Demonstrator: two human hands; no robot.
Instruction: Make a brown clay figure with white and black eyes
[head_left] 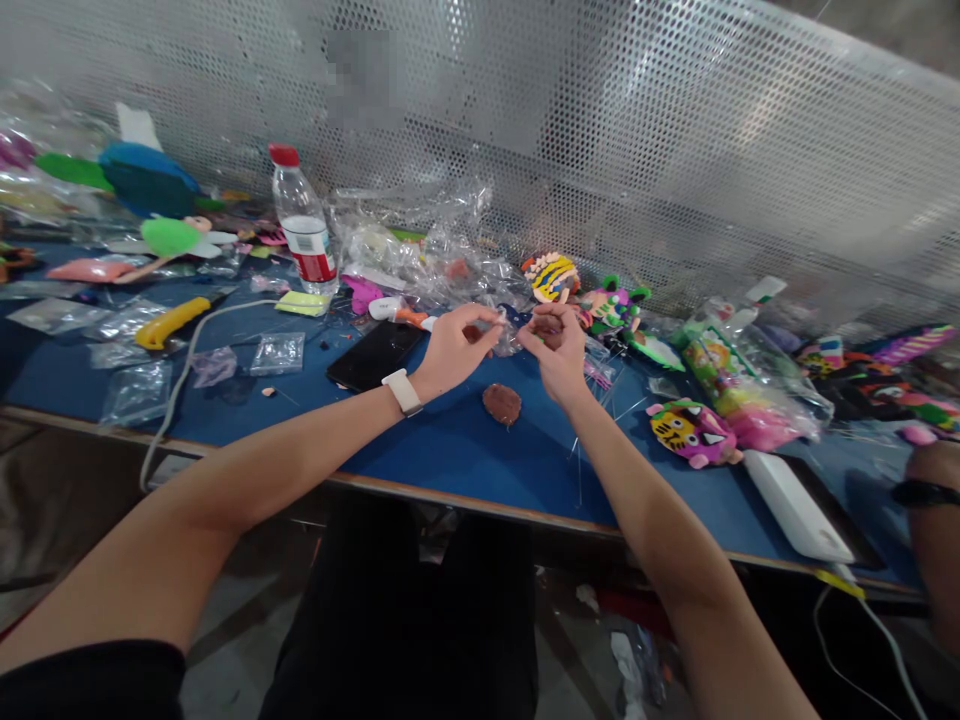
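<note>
My left hand [457, 348], with a pale watch band [403, 393] on its wrist, has its fingers curled together in a pinch. What it holds, if anything, I cannot make out. Facing it, my right hand [559, 355] is closed round a brown lump of modelling clay [546, 327], partly hidden by the fingers. A flat brown clay disc [502, 404] lies on the blue table [457, 455] just below and between both hands. Crumpled clear plastic [508, 338] shows behind the gap between them. Beside my left wrist lies a black phone [373, 356].
A red-capped bottle [306, 235] and a yellow-handled cutter [176, 322] stand and lie left. Colourful clay figures [691, 432], thin wires [581, 465] and a white power bank [796, 505] are right. A perforated metal panel [480, 110] rises behind. Another person's arm [934, 520] shows far right.
</note>
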